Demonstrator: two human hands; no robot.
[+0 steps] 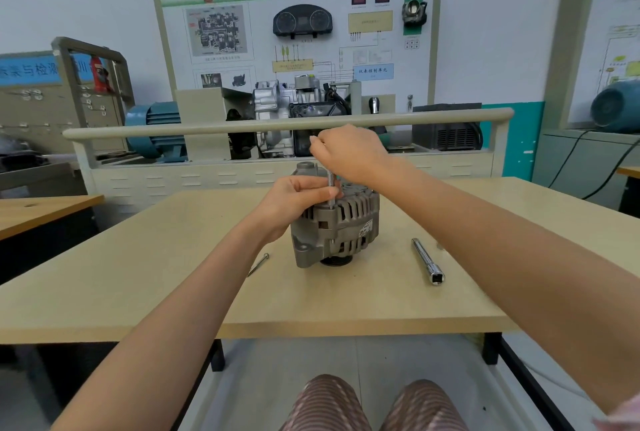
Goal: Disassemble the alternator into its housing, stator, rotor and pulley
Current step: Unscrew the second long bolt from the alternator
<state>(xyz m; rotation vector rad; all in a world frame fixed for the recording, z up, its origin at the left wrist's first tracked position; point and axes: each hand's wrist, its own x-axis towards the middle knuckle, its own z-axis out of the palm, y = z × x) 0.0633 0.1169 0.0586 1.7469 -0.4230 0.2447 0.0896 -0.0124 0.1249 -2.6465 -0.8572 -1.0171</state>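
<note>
Alternator [337, 222]: upright at centre of surface [138, 292], pulley end down. Left hand [294, 200]: grip closed on housing top. Right hand [349, 153]: grip clamped on thin tool shaft [330, 188]. Loose bolt [258, 264] left; socket extension [426, 261] right.

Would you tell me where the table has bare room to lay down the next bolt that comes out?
The table's near-left area, between the front edge and the loose bolt, is bare, as is the near-right area past the socket extension. It is crowded around the alternator, where the left hand and right hand work.
</note>
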